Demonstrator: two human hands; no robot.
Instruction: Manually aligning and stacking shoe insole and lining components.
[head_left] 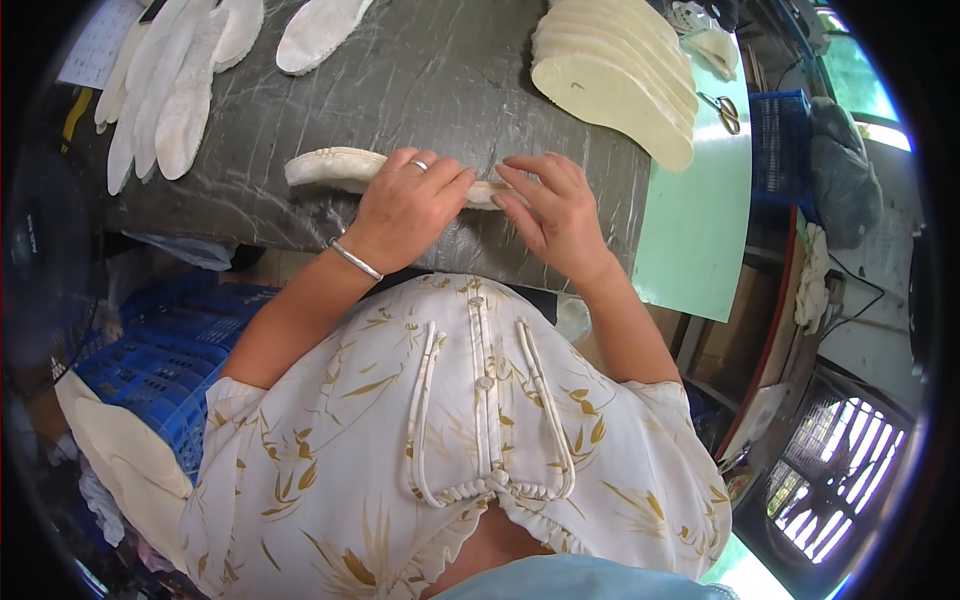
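A cream, fleecy insole (336,166) is held on edge above the front part of the dark table, its long side running left to right. My left hand (412,204) is closed around its middle, with a ring and a bangle showing. At its right end my right hand (552,212) pinches the edge between thumb and fingers. Part of the insole is hidden behind my left hand. Farther back lies a single fleecy insole (316,36). Several more insoles (180,110) are spread at the left, and a thick stack of cream insoles (610,85) sits at the right.
The dark, plastic-covered table (440,95) adjoins a pale green board (700,230) on the right, with scissors (727,113) on it. Blue crates (160,370) stand below at the left, beside large cream sheets (130,440). Another blue crate (780,140) is at the right.
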